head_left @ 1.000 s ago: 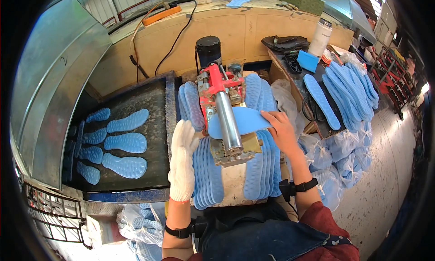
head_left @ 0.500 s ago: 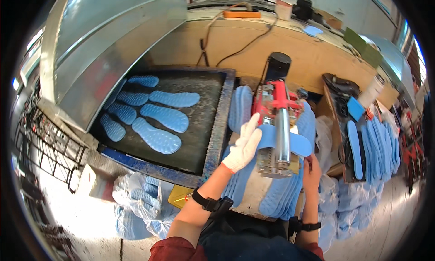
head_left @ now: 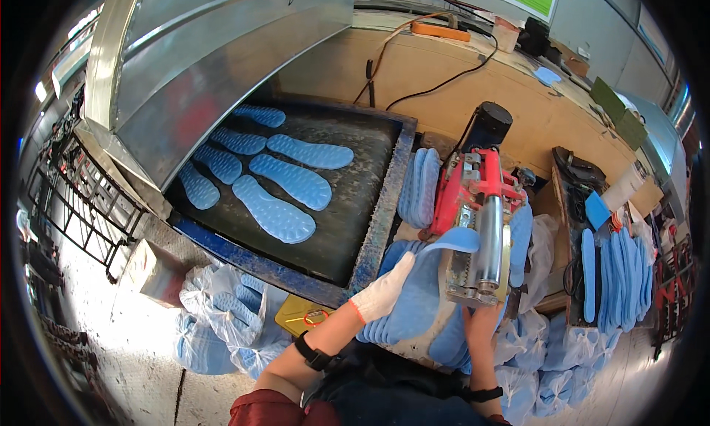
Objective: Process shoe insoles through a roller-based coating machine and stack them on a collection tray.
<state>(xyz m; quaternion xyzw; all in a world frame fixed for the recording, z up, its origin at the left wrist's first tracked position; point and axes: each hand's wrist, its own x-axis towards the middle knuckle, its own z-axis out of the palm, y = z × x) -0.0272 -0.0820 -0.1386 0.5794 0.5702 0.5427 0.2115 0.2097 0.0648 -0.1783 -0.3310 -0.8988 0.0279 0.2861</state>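
Note:
A white knitted glove covers my left hand, whose fingertips are closed on the near end of a blue insole. The insole bends upward and its other end meets the side of a small red roller machine with a shiny metal roller. Below it, several blue insoles lie stacked on the worktable. My bare right hand is low beside the machine's front end, next to another stack of blue insoles. The machine and the stack hide most of its fingers.
Left of the machine, several blue insoles lie on a dark conveyor belt with a blue metal frame, leading under a metal hood. A side shelf at right holds upright insoles. Bagged insoles stand on the floor.
The blue insole has moved from lying flat across the roller to the machine's left side, now bent upward. My right hand has shifted lower and left. The whole view has turned slightly.

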